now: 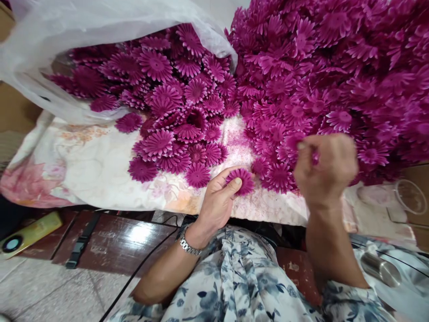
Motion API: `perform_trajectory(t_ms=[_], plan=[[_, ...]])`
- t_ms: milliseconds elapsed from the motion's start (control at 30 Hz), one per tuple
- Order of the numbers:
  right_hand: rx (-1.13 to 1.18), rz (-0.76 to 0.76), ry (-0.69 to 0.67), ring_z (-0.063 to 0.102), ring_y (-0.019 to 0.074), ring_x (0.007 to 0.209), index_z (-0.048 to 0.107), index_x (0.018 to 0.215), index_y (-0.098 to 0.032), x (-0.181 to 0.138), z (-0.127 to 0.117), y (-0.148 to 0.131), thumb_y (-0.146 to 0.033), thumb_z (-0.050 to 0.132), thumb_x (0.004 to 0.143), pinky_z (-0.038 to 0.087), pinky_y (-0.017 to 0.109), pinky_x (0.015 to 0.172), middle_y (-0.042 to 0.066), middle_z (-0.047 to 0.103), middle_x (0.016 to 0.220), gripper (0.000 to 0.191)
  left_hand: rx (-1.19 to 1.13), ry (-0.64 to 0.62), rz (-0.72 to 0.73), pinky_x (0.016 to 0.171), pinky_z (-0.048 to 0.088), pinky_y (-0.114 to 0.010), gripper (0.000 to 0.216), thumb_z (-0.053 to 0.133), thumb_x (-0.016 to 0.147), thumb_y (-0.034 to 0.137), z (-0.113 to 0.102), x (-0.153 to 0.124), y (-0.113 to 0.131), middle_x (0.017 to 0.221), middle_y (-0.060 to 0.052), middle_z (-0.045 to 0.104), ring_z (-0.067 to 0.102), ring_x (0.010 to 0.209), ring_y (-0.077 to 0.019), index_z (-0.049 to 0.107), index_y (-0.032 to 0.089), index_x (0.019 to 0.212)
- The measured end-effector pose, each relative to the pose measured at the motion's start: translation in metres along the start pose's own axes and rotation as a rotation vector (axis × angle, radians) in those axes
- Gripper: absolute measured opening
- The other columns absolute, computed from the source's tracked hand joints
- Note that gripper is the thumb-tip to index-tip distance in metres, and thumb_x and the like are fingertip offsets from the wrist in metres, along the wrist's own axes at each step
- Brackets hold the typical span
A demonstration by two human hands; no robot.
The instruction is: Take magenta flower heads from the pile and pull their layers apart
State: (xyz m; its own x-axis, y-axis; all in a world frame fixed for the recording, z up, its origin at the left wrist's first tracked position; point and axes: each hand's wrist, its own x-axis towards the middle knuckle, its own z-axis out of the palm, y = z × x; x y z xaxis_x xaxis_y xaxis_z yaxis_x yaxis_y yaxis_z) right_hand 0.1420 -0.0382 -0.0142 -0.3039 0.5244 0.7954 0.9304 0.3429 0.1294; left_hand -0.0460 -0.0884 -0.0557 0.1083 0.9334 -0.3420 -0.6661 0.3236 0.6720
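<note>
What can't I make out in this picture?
All in the head view:
Left hand: some finger surfaces, covered by the flower.
Right hand: blurred; its curled fingers hide exactly what it grips, if anything.
Bag: its depths, hidden by its own plastic.
Heap: cut off by the top and right edges.
Yellow object: cut off by the left edge.

Magenta flower (pixel 246 181), petals spread flat

Floral-clothed worktop (pixel 100 167), far right corner being covered by magenta flowers (pixel 328 76), far left being occupied by plastic bag (pixel 110 27)
</note>
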Motion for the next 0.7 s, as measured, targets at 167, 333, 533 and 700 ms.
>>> perform_trajectory(t_ms=[167,333,533,700], plan=[[-0.113,0.101,-0.098,0.054,0.0231,0.082,0.065,0.091,-0.022,0.014,-0.009,0.035,-0.033,0.055,0.088,0.035,0.037,0.071,0.011,0.062,0.086,0.016,-0.003,0.006,-0.016,0.082,0.047,-0.025,0.033,0.069,0.073,0.025,0.004,0.003,0.004,0.089,-0.005,0.071,0.065,0.085,-0.0146,0.066,0.018,0.105],[0.418,-0.086,-0.297,0.055,0.0186,0.077,0.063,0.09,-0.021,0.006,-0.002,-0.02,-0.027,0.065,0.081,0.045,0.032,0.068,0.004,0.063,0.081,0.011,-0.01,-0.008,-0.07,0.072,0.046,-0.024,0.029,0.067,0.074,0.026,0.009,0.01,0.004,0.09,-0.003,0.069,0.061,0.077,-0.0126,0.069,0.02,0.102],[0.571,-0.151,-0.492,0.052,0.0165,0.07,0.057,0.075,-0.016,-0.009,0.015,-0.051,-0.011,0.047,0.086,0.044,0.031,0.069,0.005,0.061,0.072,0.017,-0.033,-0.054,-0.111,0.082,0.044,-0.026,0.032,0.07,0.068,0.022,0.01,0.01,0.002,0.096,-0.006,0.07,0.061,0.092,-0.0176,0.071,0.017,0.1],[0.459,-0.176,-0.434,0.049,0.0173,0.068,0.059,0.074,-0.016,-0.014,0.015,-0.047,-0.01,0.047,0.085,0.042,0.031,0.068,0.006,0.06,0.067,0.018,-0.018,-0.059,-0.074,0.085,0.044,-0.026,0.034,0.074,0.066,0.024,0.009,0.01,0.001,0.092,-0.004,0.07,0.061,0.084,-0.015,0.072,0.02,0.1]])
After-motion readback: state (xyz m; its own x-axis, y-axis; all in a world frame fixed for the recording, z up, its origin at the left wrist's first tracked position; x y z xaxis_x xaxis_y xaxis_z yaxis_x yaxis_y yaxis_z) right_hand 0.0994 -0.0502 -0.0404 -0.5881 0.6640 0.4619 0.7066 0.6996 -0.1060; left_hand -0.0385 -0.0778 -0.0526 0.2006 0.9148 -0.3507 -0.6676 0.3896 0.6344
